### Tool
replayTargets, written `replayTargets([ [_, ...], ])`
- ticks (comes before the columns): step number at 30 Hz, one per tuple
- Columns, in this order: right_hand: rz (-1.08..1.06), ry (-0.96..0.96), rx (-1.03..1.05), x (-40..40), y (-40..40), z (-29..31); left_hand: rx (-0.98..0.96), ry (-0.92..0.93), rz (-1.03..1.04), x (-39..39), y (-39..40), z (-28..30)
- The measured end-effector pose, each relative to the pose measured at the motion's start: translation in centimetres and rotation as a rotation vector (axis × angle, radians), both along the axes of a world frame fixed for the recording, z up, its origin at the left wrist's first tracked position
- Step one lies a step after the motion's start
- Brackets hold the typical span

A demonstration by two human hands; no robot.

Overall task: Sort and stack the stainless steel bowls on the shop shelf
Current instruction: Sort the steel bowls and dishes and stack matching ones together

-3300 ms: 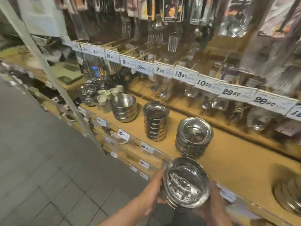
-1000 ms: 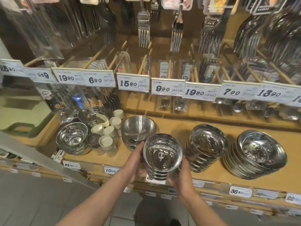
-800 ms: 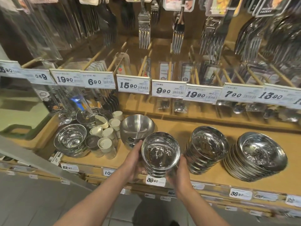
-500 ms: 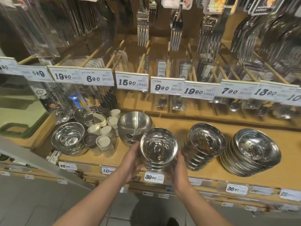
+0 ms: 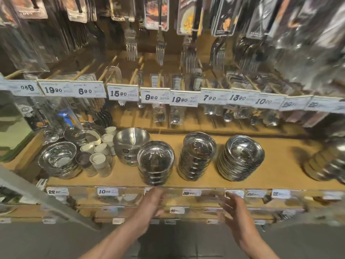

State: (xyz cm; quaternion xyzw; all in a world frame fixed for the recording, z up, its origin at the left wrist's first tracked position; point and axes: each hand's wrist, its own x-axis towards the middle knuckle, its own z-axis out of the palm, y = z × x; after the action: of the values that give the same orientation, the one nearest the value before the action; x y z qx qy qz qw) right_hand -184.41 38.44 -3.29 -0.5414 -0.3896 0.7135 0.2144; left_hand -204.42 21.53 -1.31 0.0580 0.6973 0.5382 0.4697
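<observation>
The upper rail point(image 5: 168, 90) carries a row of white price tags. From its left end they read: 089 point(image 5: 27, 88), 19.90 point(image 5: 53, 90), 6.90 point(image 5: 85, 91), 15.90 point(image 5: 118, 93), 9.90 point(image 5: 151, 97), 19.90 point(image 5: 179, 99), 7.90 point(image 5: 209, 98), 13.90 point(image 5: 237, 98) and 10.00 point(image 5: 263, 101). The two last tags at the right end are too blurred; only a first "2" shows.

On the front edge of the bowl shelf point(image 5: 130, 184) smaller tags read 22.90 point(image 5: 54, 191) near the left end and 10.00 point(image 5: 104, 191) beside it. A tag further right point(image 5: 189, 193) seems to say 39.90, but it is blurred. One shelf lower, a tag point(image 5: 175, 210) begins with 49. The print on the hanging packages cannot be read.
</observation>
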Motion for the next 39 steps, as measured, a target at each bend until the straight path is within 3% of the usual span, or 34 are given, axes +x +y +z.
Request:
replayTargets([
  [6, -0.174, 0.076, 0.098, 9.8, 4.5, 3.7, 0.068, -0.01, -0.123, 7.1, 6.9, 3.6],
  [12, -0.312, -0.001, 0.139, 23.1, 6.8, 7.1, 0.121, 0.017, -0.288, 16.6, 14.0, 4.3],
  [18, -0.435, -0.057, 0.021, 32.6, 8.9, 7.6, 0.082, -0.045, -0.329, 24.9, 19.6, 3.1],
  [26, -0.478, -0.005, -0.116, 34.9, 11.9, 4.5, 0.001, -0.027, -0.327, 29.2, 22.7, 3.2],
  [31, -0.466, -0.018, -0.121, 35.1, 16.3, 3.0, 0.055, -0.056, -0.338, 28.5, 26.7, 2.9],
  [39, -0.279, -0.062, -0.079, 30.6, 25.7, 1.7, 0.071, -0.026, -0.317, 25.4, 35.3, 0.3],
])
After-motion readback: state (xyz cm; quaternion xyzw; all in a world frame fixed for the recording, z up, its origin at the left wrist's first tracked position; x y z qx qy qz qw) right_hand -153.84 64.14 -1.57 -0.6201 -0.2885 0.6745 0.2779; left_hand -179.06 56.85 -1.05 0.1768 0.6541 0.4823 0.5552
